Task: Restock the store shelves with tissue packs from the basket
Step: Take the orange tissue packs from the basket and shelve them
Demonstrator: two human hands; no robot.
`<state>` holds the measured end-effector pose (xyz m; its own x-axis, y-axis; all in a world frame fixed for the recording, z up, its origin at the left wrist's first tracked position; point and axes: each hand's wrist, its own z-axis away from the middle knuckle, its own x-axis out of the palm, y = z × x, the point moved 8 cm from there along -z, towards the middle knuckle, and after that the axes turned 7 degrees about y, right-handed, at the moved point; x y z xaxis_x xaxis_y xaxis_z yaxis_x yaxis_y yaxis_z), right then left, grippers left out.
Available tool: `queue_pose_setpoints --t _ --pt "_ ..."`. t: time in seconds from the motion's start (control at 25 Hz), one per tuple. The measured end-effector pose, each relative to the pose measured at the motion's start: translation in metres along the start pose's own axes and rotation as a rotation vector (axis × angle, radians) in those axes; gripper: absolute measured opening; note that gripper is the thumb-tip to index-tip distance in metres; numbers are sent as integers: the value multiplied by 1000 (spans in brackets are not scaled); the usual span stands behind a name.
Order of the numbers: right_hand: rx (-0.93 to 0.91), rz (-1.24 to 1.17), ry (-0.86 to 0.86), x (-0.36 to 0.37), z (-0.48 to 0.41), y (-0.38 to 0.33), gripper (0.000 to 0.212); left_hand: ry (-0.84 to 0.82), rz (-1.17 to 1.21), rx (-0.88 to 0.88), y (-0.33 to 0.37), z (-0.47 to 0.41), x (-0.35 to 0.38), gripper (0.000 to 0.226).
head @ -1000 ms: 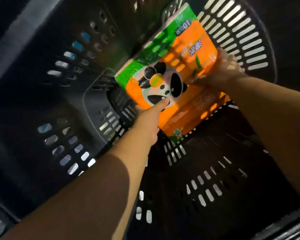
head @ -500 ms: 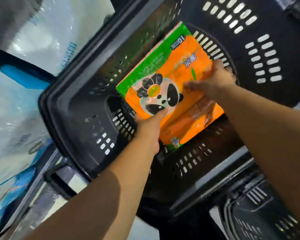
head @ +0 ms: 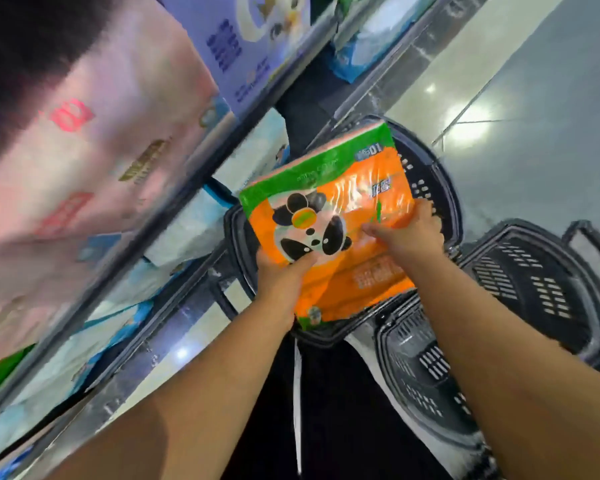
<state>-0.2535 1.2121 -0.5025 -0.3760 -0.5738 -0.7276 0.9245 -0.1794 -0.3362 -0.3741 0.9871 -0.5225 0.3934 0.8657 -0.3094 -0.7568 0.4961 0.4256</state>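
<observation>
An orange and green tissue pack [head: 340,199] with a panda print is held above a black plastic basket [head: 444,188] on the floor. My left hand [head: 284,271] grips the pack's near left corner, thumb on its printed face. My right hand [head: 406,230] grips its right edge, fingers curled over the top. The pack covers most of the basket's inside.
Store shelves [head: 174,209] run along the left, holding pink packs [head: 94,161], a purple pack [head: 257,39] and pale blue packs [head: 191,230]. A second black basket [head: 506,299] stands to the right on the shiny grey floor [head: 534,133].
The pack has risen out of the basket in both hands. The view has pulled back and swung left, and the shelves and floor now show.
</observation>
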Motion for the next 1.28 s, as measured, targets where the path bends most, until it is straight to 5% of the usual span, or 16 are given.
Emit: queue_pose_setpoints --t 0.16,0.32,0.68,1.28 --pt "-70 -151 -32 -63 83 -29 96 -63 44 130 42 99 -58 96" --pt "-216 -278 -69 -107 152 -57 57 -84 66 300 62 167 -117 97" --pt "-410 -431 -178 -120 281 -104 50 -105 197 415 70 244 -248 40" --pt "-664 -585 -378 -94 444 -149 60 138 206 715 54 316 -410 55"
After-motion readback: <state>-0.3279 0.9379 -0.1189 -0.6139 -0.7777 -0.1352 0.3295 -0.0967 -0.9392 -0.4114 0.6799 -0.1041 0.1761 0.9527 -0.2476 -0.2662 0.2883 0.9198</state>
